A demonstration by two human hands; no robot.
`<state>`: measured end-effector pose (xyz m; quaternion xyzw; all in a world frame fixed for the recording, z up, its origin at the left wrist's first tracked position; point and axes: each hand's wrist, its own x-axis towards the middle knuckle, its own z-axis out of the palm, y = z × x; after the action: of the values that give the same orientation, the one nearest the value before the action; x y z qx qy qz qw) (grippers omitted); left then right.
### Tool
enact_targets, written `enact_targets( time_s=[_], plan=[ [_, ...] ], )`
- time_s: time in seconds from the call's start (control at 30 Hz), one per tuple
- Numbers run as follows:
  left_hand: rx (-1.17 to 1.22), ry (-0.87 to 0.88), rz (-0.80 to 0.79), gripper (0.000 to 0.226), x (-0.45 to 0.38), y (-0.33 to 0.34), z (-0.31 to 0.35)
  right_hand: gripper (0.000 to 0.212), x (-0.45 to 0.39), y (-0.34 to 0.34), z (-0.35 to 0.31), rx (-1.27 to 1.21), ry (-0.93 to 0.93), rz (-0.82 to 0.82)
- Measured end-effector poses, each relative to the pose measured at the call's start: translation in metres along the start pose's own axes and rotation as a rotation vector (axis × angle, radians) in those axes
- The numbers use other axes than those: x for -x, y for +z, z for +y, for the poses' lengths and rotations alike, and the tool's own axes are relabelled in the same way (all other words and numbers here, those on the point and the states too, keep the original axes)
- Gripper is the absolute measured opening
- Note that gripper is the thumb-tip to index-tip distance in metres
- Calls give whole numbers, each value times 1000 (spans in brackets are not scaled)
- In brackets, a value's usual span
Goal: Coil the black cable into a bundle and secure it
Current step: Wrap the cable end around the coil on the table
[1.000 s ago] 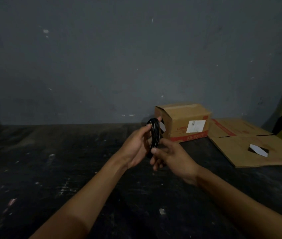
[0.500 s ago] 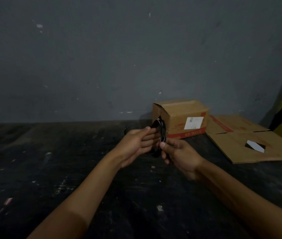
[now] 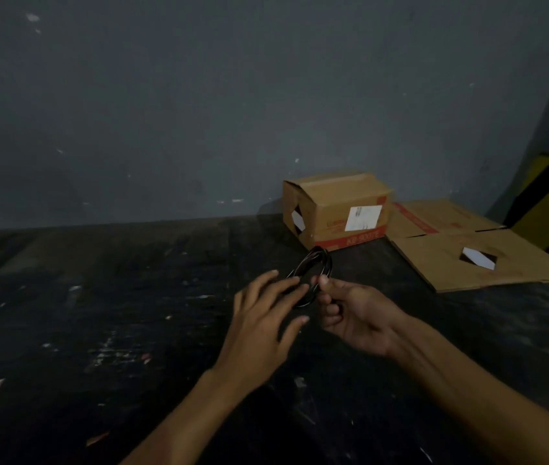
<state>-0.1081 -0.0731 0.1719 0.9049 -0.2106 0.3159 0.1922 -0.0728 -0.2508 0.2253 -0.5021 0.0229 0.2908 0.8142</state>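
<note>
Head view: the coiled black cable (image 3: 313, 276) stands on edge above the dark, paint-flecked floor (image 3: 98, 330), in front of a closed cardboard box (image 3: 336, 209). The right hand (image 3: 357, 317) pinches the coil's near rim between thumb and curled fingers. The left hand (image 3: 263, 317) has its fingers spread, fingertips at the coil's left side. A flattened cardboard sheet (image 3: 451, 260) lies right of the box.

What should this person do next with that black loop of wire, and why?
Probably close the left hand back around the black cable coil. Only the right hand pinches it, at its lower edge, while the left fingers are spread open beside it. The loops look loose and slightly fanned, and no tie is visible, so they could spring apart.
</note>
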Motion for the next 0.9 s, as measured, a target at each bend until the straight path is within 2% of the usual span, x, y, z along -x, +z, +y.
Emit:
enact_targets(
  time_s=[0.17,0.27,0.33,0.43,0.57,0.77,0.83,0.9],
  plan=[
    [49,-24,-5,34,7,16,6,17,5,-9,14,-164,68,-3],
    [65,-42,-61,31,11,29,11,20,5,-20,21,-244,105,31],
    [145,-64,-154,27,13,39,11,21,6,-29,28,-287,136,59],
    [446,-212,-387,15,16,51,11,20,9,-45,41,-285,167,97],
    [534,-213,-574,14,22,66,14,23,14,-64,59,-216,196,166],
    [461,-209,-712,14,32,84,16,38,25,-100,82,157,367,218],
    [437,-226,-774,17,36,87,14,37,25,-119,93,423,297,337],
    [447,-249,-815,18,41,88,12,29,28,-141,106,796,172,437]
  ],
)
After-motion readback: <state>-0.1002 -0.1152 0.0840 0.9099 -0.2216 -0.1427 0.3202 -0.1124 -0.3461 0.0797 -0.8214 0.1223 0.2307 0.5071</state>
